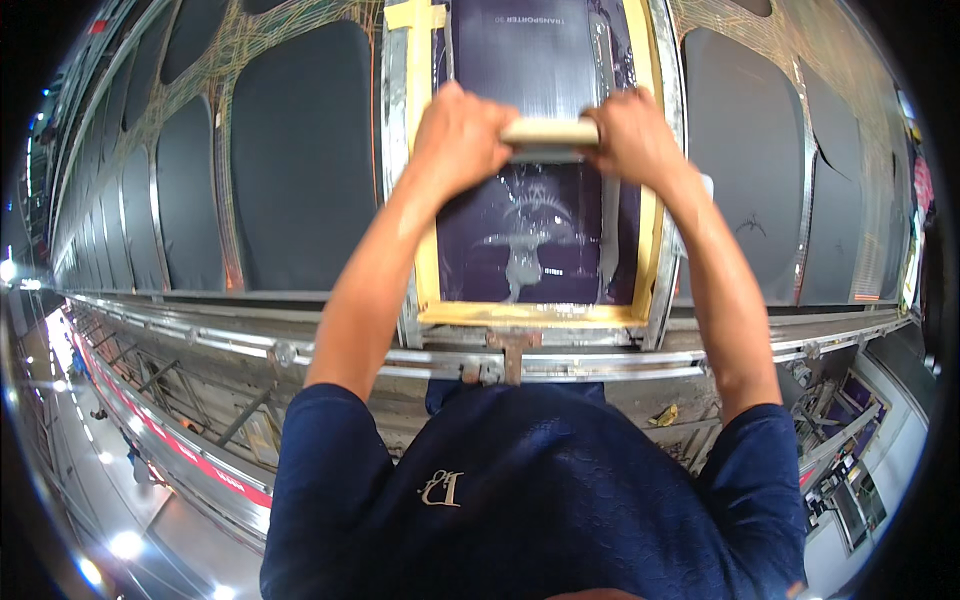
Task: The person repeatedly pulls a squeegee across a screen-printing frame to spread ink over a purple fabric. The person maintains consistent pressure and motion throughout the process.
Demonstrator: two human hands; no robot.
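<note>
The long surface (300,150) is extending left and right, carrying dark grey panels with rounded corners. The person's dark blue shirt (580,490) is filling the near middle. A metal rail (640,368) is running left to right between the shirt and the surface.

The frame (673,100) is lying on the surface at centre, its metal sides pointing from near to far. Inside it, the dark purple screen (590,280) is showing a pale spiked motif, wet grey smears and long streaks toward its left and right edges. Yellow tape (530,314) is bordering the screen.

The left hand (462,135) and the right hand (635,135) are closing firmly around opposite ends of a bar; their fingertips are partly hidden. The bar (550,131) is lying crosswise over the screen, pale cream and straight, with a blurred greyish strip along its near side. Screen area is extending both near and far of the bar; left and right, the hands are overlapping the tape.

Small pale lettering (528,20) is marking the screen's far part, and a gold emblem (440,489) is marking the shirt.
</note>
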